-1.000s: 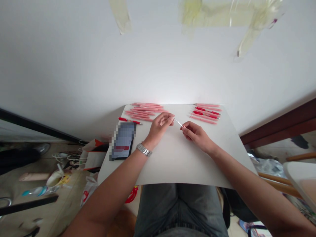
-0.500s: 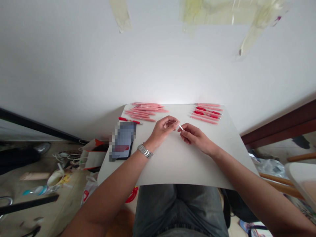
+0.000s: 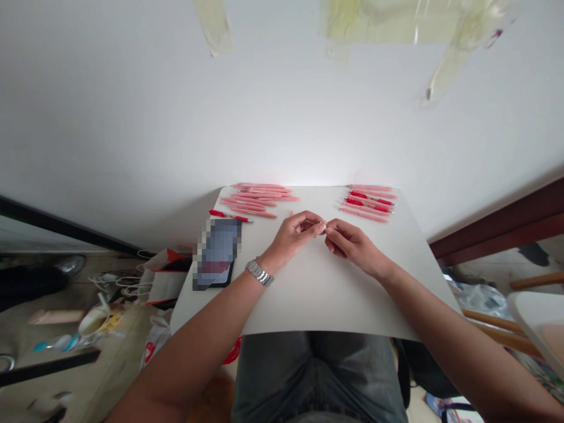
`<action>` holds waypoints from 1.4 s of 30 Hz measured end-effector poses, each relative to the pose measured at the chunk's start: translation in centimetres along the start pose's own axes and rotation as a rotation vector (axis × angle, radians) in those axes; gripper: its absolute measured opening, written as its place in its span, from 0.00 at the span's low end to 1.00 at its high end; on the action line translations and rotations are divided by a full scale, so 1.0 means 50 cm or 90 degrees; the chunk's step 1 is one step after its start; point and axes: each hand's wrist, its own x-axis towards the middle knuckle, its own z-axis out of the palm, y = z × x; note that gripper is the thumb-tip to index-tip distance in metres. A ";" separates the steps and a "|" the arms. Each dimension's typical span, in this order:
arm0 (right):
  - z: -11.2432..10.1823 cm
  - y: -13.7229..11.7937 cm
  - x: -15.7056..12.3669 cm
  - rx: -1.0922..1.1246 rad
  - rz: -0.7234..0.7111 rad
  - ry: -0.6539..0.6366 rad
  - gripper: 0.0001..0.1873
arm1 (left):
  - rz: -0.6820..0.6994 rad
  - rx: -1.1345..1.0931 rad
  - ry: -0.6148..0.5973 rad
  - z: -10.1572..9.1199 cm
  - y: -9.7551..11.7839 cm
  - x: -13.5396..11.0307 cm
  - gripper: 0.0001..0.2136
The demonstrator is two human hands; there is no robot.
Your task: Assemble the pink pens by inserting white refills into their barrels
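Note:
My left hand (image 3: 294, 234) and my right hand (image 3: 349, 244) meet fingertip to fingertip over the middle of a white board (image 3: 308, 288) that rests on my lap. Both are closed in a pinch on a thin pen part, of which only a small pink tip shows above the left fingers. The rest of it is hidden inside the fingers. A metal watch (image 3: 259, 272) sits on my left wrist.
A pile of pink pen barrels (image 3: 258, 200) lies at the board's far left, with a red pen (image 3: 229, 215) beside it. Several red and pink pens (image 3: 369, 202) lie at the far right. A phone (image 3: 217, 252) rests on the left edge. Bags and clutter cover the floor at left.
My hands have come together. The thin white refill seen between them a second ago has slid out of sight between the fingers.

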 end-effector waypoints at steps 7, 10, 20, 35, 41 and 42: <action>-0.001 0.001 0.003 0.000 0.001 0.015 0.22 | 0.005 0.010 0.007 -0.005 -0.001 0.004 0.12; -0.001 0.000 0.003 -0.006 0.005 0.017 0.22 | 0.009 0.010 0.030 -0.007 -0.003 0.006 0.12; -0.004 -0.004 0.002 -0.032 0.010 0.020 0.23 | 0.010 0.001 0.060 -0.008 -0.002 0.007 0.13; -0.005 -0.004 0.001 -0.036 0.004 0.033 0.23 | 0.001 -0.022 0.117 -0.016 -0.008 0.016 0.13; -0.009 -0.004 0.002 -0.026 0.011 0.045 0.23 | 0.014 0.018 0.091 -0.016 -0.012 0.016 0.14; -0.009 -0.003 0.002 -0.024 0.012 0.046 0.23 | 0.017 0.027 0.091 -0.017 -0.015 0.017 0.14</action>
